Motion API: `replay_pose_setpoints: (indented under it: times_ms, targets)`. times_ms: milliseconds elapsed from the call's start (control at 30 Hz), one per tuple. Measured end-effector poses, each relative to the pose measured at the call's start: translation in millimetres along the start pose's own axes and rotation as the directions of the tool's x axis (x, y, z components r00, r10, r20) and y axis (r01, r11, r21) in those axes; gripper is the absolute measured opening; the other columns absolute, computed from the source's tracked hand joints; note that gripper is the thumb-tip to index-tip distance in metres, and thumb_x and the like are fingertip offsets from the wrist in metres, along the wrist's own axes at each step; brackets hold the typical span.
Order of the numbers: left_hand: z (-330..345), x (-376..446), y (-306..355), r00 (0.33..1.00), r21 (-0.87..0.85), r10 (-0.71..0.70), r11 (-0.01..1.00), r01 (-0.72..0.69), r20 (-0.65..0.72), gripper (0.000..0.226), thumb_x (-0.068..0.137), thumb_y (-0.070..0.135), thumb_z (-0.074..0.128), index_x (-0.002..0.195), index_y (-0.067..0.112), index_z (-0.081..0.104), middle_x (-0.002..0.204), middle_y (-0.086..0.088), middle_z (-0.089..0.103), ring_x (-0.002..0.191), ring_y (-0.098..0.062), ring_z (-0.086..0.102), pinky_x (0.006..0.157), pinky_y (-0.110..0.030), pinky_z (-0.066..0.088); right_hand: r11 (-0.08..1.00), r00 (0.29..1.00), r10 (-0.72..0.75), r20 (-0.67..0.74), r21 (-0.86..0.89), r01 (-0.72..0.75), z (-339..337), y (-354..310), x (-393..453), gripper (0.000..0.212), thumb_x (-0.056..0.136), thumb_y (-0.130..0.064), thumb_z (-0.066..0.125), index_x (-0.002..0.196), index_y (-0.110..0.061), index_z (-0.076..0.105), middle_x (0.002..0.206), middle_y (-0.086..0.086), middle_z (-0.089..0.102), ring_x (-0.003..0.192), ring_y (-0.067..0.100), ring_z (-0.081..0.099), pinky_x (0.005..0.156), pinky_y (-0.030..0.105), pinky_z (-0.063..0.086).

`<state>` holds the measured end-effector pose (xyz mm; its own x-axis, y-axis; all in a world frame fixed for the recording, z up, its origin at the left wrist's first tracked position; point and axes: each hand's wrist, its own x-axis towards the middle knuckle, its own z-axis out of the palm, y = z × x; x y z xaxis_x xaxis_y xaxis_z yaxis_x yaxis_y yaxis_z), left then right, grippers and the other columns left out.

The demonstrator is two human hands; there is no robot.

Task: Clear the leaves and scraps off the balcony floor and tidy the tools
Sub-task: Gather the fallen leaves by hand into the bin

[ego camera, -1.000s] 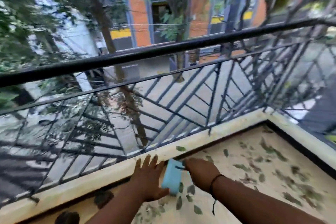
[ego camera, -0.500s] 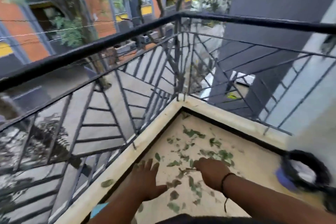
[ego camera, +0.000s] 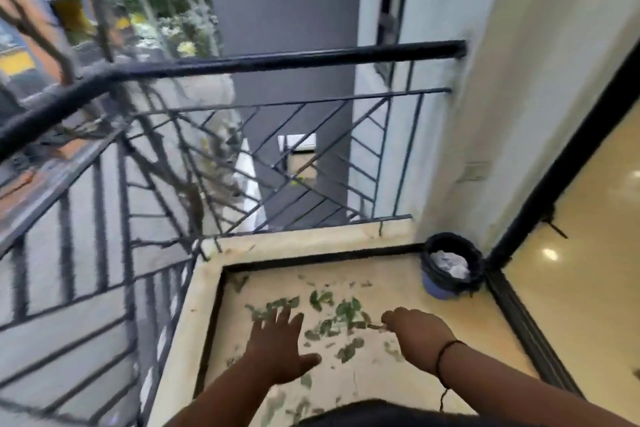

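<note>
Green leaves and small scraps lie scattered over the beige balcony floor, thickest just beyond my hands. My left hand hovers flat above the floor with fingers spread, holding nothing. To its right, my right hand is curled into a fist, and a thin brownish twig-like scrap sticks out of its fingers towards the leaves. A black cord is around that wrist. The blue tool seen earlier is out of view.
A blue bin with a black liner and white paper inside stands in the far right corner by the wall. A black metal railing and a pale raised ledge border the floor. A black door frame opens onto a yellow room at right.
My view has swung right, from the long railing to the balcony corner with the bin. The blue tool between my hands a second ago has dropped out of sight. Both hands stay low over the leaves.
</note>
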<state>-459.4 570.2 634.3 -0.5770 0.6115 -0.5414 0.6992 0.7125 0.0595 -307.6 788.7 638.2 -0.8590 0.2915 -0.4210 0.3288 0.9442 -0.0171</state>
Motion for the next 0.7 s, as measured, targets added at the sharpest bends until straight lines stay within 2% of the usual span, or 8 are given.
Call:
replay_pose_setpoints:
  times_ms: [100, 200, 367, 467, 567, 633, 700]
  targets:
    - [-41, 44, -11, 0.99, 0.109, 0.131, 0.986, -0.124, -0.061, 0.093, 0.087, 0.075, 0.041, 0.157, 0.024, 0.008, 0.165, -0.006, -0.003, 0.151, -0.029, 0.001, 0.121, -0.048, 0.007, 0.989, 0.991, 0.136, -0.011, 0.067, -0.135, -13, 5, 10, 0.048, 0.097, -0.012, 0.04, 0.144, -0.025, 0.038, 0.138, 0.006, 0.049, 0.12, 0.031, 0.051, 0.093, 0.039, 0.045]
    - [-67, 85, -8, 0.971, 0.162, 0.229, 0.963, -0.216, -0.067, 0.093, 0.087, 0.074, 0.042, 0.157, 0.024, 0.009, 0.165, -0.006, -0.003, 0.151, -0.03, 0.001, 0.121, -0.048, 0.007, 0.957, 0.964, 0.262, -0.038, 0.14, -0.254, -22, 12, 15, 0.049, 0.098, -0.009, 0.037, 0.142, -0.029, 0.04, 0.136, 0.004, 0.051, 0.117, 0.031, 0.052, 0.089, 0.039, 0.046]
    - [-93, 142, 26, 0.934, 0.174, 0.356, 0.922, -0.347, -0.024, 0.094, 0.086, 0.077, 0.04, 0.158, 0.026, 0.007, 0.165, -0.004, -0.006, 0.152, -0.028, -0.001, 0.121, -0.048, 0.003, 0.902, 0.915, 0.4, -0.053, 0.2, -0.383, -26, 40, 26, 0.043, 0.1, -0.012, 0.035, 0.138, -0.031, 0.044, 0.128, 0.004, 0.053, 0.109, 0.031, 0.055, 0.084, 0.039, 0.048]
    - [-107, 175, 53, 0.915, 0.192, 0.402, 0.897, -0.398, 0.017, 0.092, 0.087, 0.076, 0.039, 0.157, 0.027, 0.005, 0.165, -0.003, -0.007, 0.152, -0.027, -0.002, 0.121, -0.047, 0.004, 0.867, 0.886, 0.462, -0.036, 0.229, -0.442, -22, 70, 44, 0.042, 0.101, -0.011, 0.034, 0.138, -0.029, 0.043, 0.126, 0.006, 0.052, 0.106, 0.032, 0.054, 0.077, 0.039, 0.044]
    - [-122, 215, 77, 0.903, 0.206, 0.426, 0.879, -0.429, 0.062, 0.093, 0.085, 0.078, 0.038, 0.157, 0.028, 0.007, 0.165, -0.003, -0.005, 0.152, -0.027, -0.001, 0.122, -0.047, 0.006, 0.813, 0.859, 0.511, 0.028, 0.308, -0.494, -10, 103, 71, 0.045, 0.099, -0.01, 0.037, 0.14, -0.028, 0.04, 0.128, 0.006, 0.05, 0.107, 0.032, 0.053, 0.076, 0.038, 0.044]
    - [-132, 250, 95, 0.902, 0.22, 0.416, 0.875, -0.432, 0.115, 0.103, 0.076, 0.089, 0.029, 0.157, 0.029, 0.007, 0.165, -0.002, -0.006, 0.152, -0.027, -0.002, 0.122, -0.047, 0.006, 0.764, 0.841, 0.53, 0.109, 0.37, -0.529, 8, 134, 100, 0.048, 0.096, -0.009, 0.039, 0.141, -0.026, 0.038, 0.131, 0.006, 0.048, 0.113, 0.031, 0.052, 0.083, 0.04, 0.047]
    - [-141, 291, 111, 0.898, 0.242, 0.412, 0.866, -0.438, 0.153, 0.106, 0.071, 0.092, 0.02, 0.157, 0.031, 0.007, 0.165, 0.0, -0.008, 0.152, -0.026, -0.003, 0.121, -0.046, 0.007, 0.702, 0.823, 0.533, 0.196, 0.44, -0.56, 24, 168, 133, 0.05, 0.096, -0.01, 0.037, 0.143, -0.025, 0.034, 0.134, 0.007, 0.048, 0.116, 0.03, 0.052, 0.084, 0.039, 0.046]
